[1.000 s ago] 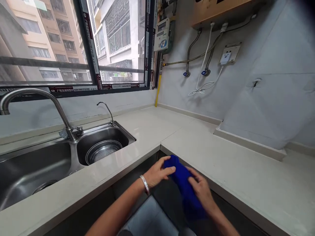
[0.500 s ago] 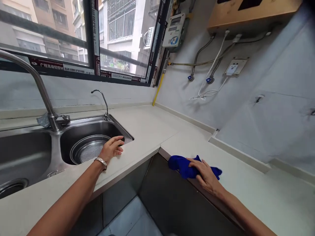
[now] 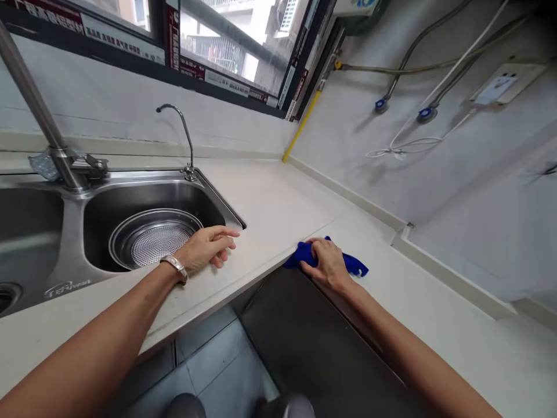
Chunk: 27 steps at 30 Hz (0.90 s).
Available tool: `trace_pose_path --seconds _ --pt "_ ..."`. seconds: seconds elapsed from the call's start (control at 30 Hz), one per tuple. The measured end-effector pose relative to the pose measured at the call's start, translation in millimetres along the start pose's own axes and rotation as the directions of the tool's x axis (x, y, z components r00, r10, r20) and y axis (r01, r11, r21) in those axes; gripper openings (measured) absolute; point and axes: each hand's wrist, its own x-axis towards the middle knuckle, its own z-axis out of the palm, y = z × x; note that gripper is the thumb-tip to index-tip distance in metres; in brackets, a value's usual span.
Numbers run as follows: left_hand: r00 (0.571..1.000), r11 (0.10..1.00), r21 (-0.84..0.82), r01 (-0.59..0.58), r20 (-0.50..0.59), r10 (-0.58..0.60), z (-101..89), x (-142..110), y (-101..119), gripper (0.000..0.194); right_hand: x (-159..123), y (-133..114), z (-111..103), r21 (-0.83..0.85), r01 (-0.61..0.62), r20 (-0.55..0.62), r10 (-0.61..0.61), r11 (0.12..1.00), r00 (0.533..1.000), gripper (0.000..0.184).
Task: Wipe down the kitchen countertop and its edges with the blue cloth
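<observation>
My right hand (image 3: 327, 264) is closed over a blue cloth (image 3: 354, 265) and presses it on the pale countertop (image 3: 278, 203), right at the inner corner of the L-shaped counter. Blue folds stick out on both sides of my fingers. My left hand (image 3: 204, 248) rests on the counter's front strip beside the small sink basin (image 3: 148, 200), fingers stretched out and slightly curled, holding nothing. A metal bracelet (image 3: 174, 265) is on that wrist.
A round mesh strainer basket (image 3: 154, 238) sits in the small basin. A small tap (image 3: 183, 136) and a tall tap (image 3: 39, 116) stand behind the sinks. Hoses and a white cable (image 3: 413, 139) hang on the right wall. A window runs along the back.
My right hand slid the blue cloth left and away, to the counter's inner corner. My left hand stayed beside the sink. The view tilted down and closer.
</observation>
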Motion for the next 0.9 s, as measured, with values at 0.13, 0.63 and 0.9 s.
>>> trace_pose_path --seconds 0.13,0.63,0.9 --pt "1.000 1.000 0.018 -0.009 -0.007 0.009 -0.5 2 0 0.030 14 0 7 0.048 0.020 -0.047 -0.017 0.999 0.999 0.029" --pt "0.998 0.998 -0.017 -0.056 -0.019 0.056 -16.1 -2 -9 0.025 -76 -11 -34 -0.091 -0.100 -0.027 0.098 0.991 0.995 0.054" --pt "0.998 0.992 0.102 -0.067 0.028 0.064 -14.5 -6 -7 0.026 -246 38 -99 -0.202 -0.204 0.017 0.212 0.958 0.977 0.053"
